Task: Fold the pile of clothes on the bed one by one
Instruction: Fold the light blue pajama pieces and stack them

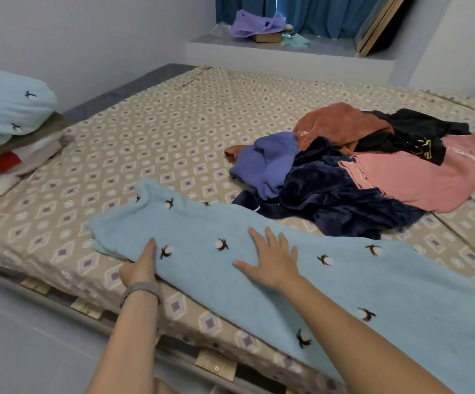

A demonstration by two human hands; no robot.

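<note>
Smoothing a light blue garment at the edge of a bed

Pressing flat on the fabric, the right hand (270, 258) lies palm down with fingers straight and spread on a light blue fleece garment (259, 268) dotted with small dark-and-white motifs. The left hand (141, 267), a grey band at its wrist, holds the garment's near edge, thumb on top and fingers tucked out of sight beneath the cloth. The garment stretches in a long strip along the near side of the bed (151, 129), from left of centre out past the right edge of view. The bed has a beige sheet printed with diamonds. Just beyond the garment sits the pile of clothes (358, 169): a navy plush piece touching the blue strip, a periwinkle piece, a pink top, a rust-brown piece and a black one heaped together. At the far left, a stack of folded items (8, 137) rests on the bed, topped by matching light blue fleece. Teal curtains (301, 12) hang behind a ledge at the back
</note>
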